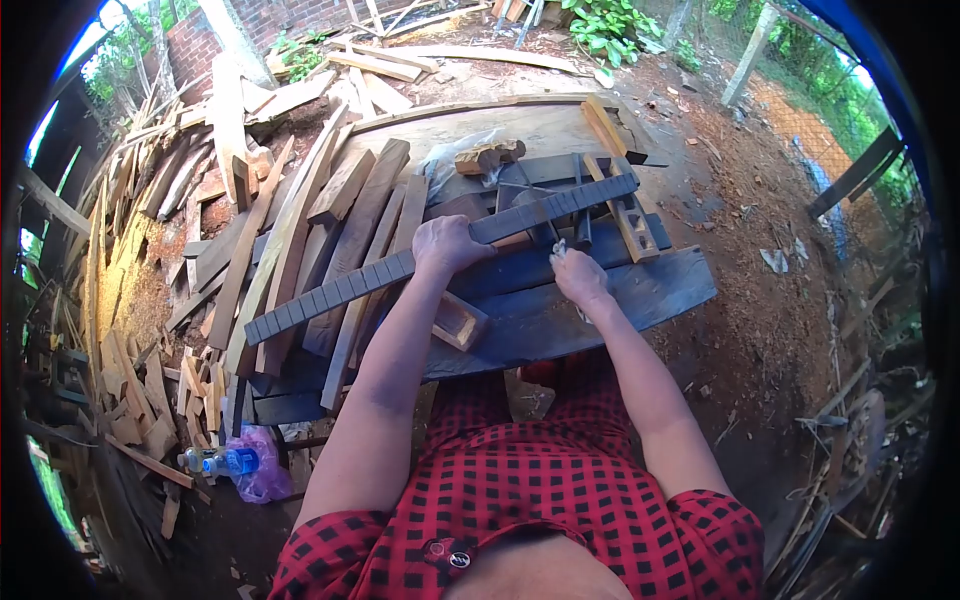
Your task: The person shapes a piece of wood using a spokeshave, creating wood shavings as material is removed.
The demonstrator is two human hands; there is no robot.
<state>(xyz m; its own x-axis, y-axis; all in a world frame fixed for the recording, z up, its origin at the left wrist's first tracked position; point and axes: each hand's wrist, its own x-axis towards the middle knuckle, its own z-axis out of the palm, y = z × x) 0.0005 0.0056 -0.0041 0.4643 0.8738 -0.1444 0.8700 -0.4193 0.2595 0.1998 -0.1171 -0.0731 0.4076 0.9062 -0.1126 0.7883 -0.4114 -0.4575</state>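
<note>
While the left hand (447,245) grips a long, dark wooden strip (345,290) marked with crosswise lines, the right hand (580,275) is curled just on its near side, farther right. Something pale shows at the right hand's fingertips, too small to name, and I cannot tell whether the fingers are closed on it. The strip slants over the plank workbench (650,293), its left end near and its right end far, passing above several sawn beams (372,195) on the left. Toward its right end is a wooden block with square holes (636,236). A hollowed wooden block (461,320) sits on the near side of the left hand; on the far side, a rough wood chunk (490,156) lies beside clear plastic sheeting (438,162). At near left, a plastic bottle (238,462) touches a purple plastic bag (268,480). A brick wall (200,55) stands far left.
</note>
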